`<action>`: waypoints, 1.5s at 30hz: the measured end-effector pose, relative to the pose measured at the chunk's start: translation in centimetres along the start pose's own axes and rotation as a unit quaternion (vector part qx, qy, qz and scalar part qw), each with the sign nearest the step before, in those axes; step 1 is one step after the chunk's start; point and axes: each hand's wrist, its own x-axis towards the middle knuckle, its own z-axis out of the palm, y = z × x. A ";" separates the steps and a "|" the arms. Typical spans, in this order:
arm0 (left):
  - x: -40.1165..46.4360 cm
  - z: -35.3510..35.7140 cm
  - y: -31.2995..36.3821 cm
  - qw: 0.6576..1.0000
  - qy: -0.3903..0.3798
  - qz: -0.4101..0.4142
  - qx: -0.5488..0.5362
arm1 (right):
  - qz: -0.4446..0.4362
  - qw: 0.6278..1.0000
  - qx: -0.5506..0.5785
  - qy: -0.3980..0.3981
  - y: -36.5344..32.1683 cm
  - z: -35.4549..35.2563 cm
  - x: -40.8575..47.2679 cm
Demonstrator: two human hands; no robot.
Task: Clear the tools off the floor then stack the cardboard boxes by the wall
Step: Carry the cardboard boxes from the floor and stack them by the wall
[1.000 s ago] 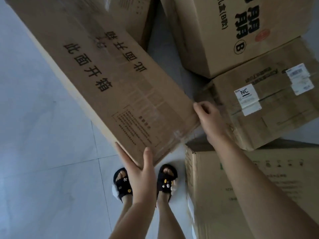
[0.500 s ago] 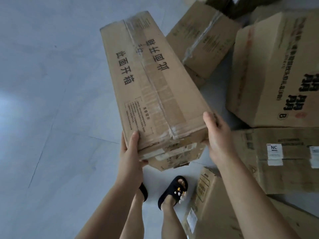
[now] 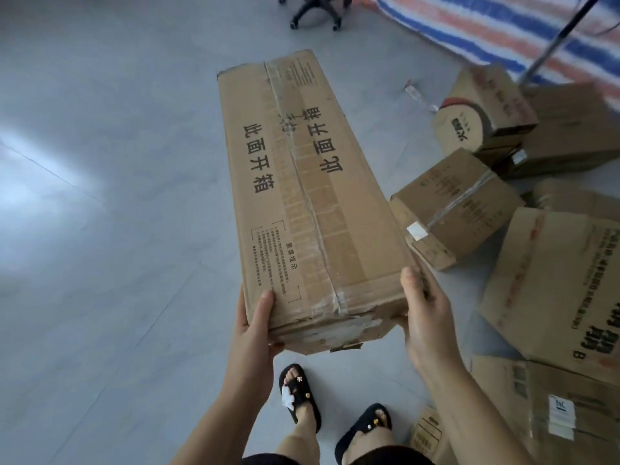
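Observation:
A long taped cardboard box (image 3: 312, 196) with black printed characters hangs in the air in front of me, its far end pointing away. My left hand (image 3: 253, 322) grips its near left corner, thumb on top and fingers underneath. My right hand (image 3: 424, 317) holds the near right corner, thumb along the edge and palm against the side. Other cardboard boxes lie scattered on the floor to the right: a taped mid-size box (image 3: 456, 206), a large box with bold characters (image 3: 557, 280) and a box with a round logo (image 3: 483, 112).
Grey tiled floor (image 3: 117, 229) spreads to the left and ahead. An office chair base (image 3: 315, 10) stands at the top. A striped tarp (image 3: 503, 31) and a thin pole (image 3: 557, 38) are at the top right. My sandalled feet (image 3: 302, 394) are below the box.
The long box has swung from tilted left to pointing straight ahead and been lifted higher. My view has turned, so more floor, the chair base and the tarp now show.

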 end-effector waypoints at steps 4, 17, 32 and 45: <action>1.5 -3.1 5.3 0.998 0.015 0.046 -0.027 | -0.013 0.999 0.015 -0.045 -3.4 6.4 0.7; 12.1 -6.1 20.1 0.981 0.086 0.152 -0.078 | -0.054 0.988 0.025 -0.144 -10.8 24.1 13.8; 34.7 -10.5 39.7 0.953 0.202 0.164 -0.157 | -0.074 0.958 -0.051 -0.271 -19.5 51.3 34.9; 57.1 -25.8 62.3 0.949 0.220 0.171 -0.145 | -0.093 0.958 -0.091 -0.257 -24.1 84.7 47.2</action>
